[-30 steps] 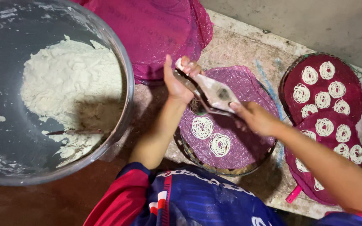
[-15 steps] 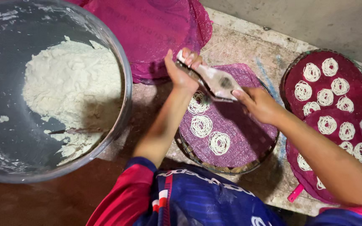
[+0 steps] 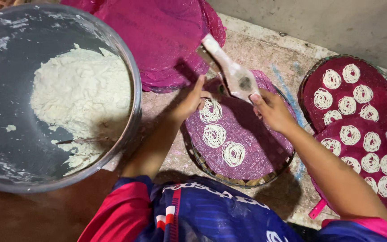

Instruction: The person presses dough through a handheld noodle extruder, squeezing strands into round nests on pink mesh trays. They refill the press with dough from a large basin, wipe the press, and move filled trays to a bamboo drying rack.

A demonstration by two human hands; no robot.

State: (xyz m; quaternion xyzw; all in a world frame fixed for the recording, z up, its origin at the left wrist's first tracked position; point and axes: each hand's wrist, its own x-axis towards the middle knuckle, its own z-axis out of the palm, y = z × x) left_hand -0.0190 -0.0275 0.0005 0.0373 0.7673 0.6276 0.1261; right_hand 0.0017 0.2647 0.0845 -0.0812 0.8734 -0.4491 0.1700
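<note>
A round woven tray (image 3: 242, 181) lined with purple mesh lies in front of me. Three white noodle coils sit on it, the newest (image 3: 210, 111) at its upper left. My right hand (image 3: 272, 110) grips the lower handle of a dough-smeared noodle press (image 3: 236, 76), which is held tilted above the tray. Its upper handle sticks up free. My left hand (image 3: 193, 101) rests at the newest coil, fingertips under the press. Whether it pinches anything is hidden.
A large metal bowl (image 3: 133, 112) with pale dough (image 3: 81, 103) stands at the left. Two filled mesh trays (image 3: 350, 94) overlap at the right, each with several coils. A heap of pink mesh (image 3: 157, 36) lies behind. The stone tabletop (image 3: 265, 49) ends at a wall.
My left hand let go of the press's upper handle and dropped to the tray. A third coil now lies there. The press has swung up and tilted.
</note>
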